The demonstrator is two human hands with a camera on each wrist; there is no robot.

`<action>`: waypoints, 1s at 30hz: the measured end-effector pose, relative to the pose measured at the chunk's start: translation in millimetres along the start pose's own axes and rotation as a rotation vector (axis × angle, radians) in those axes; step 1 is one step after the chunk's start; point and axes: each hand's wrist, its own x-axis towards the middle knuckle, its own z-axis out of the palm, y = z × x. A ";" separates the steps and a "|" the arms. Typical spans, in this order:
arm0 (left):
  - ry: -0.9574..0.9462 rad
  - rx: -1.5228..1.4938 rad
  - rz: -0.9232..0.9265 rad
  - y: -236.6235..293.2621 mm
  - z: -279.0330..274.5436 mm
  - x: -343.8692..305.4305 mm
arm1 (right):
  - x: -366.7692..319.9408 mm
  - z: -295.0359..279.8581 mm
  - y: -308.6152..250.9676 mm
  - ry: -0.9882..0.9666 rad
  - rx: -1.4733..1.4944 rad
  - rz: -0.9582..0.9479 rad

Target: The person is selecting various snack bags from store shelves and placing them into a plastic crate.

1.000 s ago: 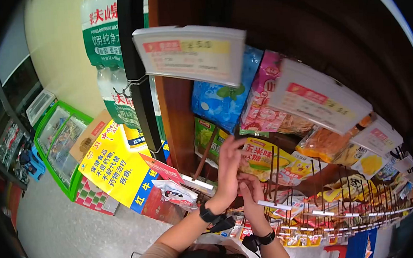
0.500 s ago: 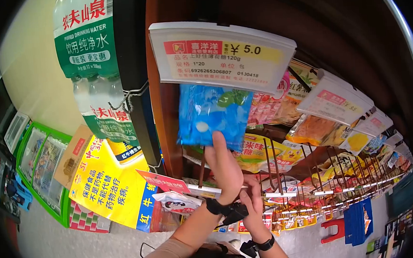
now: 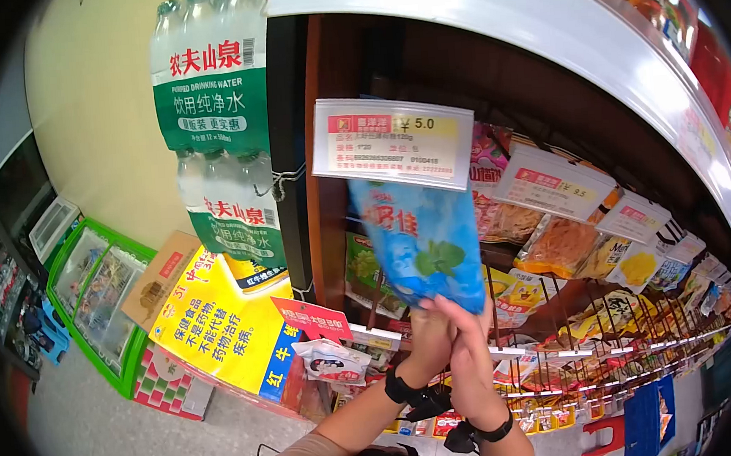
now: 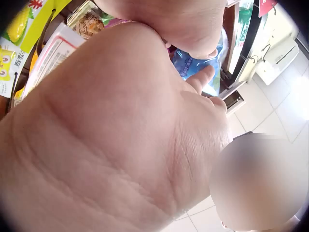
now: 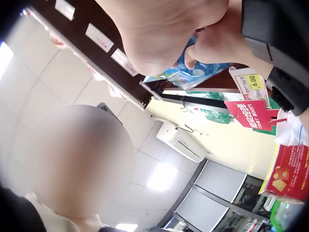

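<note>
A blue bag of mint candy [image 3: 426,245] with green leaves printed on it hangs tilted under a white price label [image 3: 393,144] on the rack. My left hand [image 3: 429,342] grips its lower edge from the left. From the right, my right hand [image 3: 475,373] pinches the same bottom edge, its thumb lying across the front and fingertips at the bag's right side. The wrists are close together and the hands overlap. In the right wrist view the left hand's finger rests on the blue plastic [image 5: 205,72]. The palms hide part of the bag in both wrist views.
Other snack bags, including a green bag [image 3: 373,270] and an orange one [image 3: 557,244], hang on hooks nearby. Packs of water bottles [image 3: 213,111] stand left of the dark rack post. A yellow sign [image 3: 220,323] and a green-edged freezer [image 3: 103,289] are farther left.
The left hand rose to the blue bag and touched it; the right hand then came up to its bottom edge. The bag now tilts, showing its front, with both hands on it.
</note>
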 end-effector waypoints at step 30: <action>0.198 0.179 0.563 117.9 81.5 -74.8 | 15.3 -17.3 -79.3 -0.084 0.358 -0.009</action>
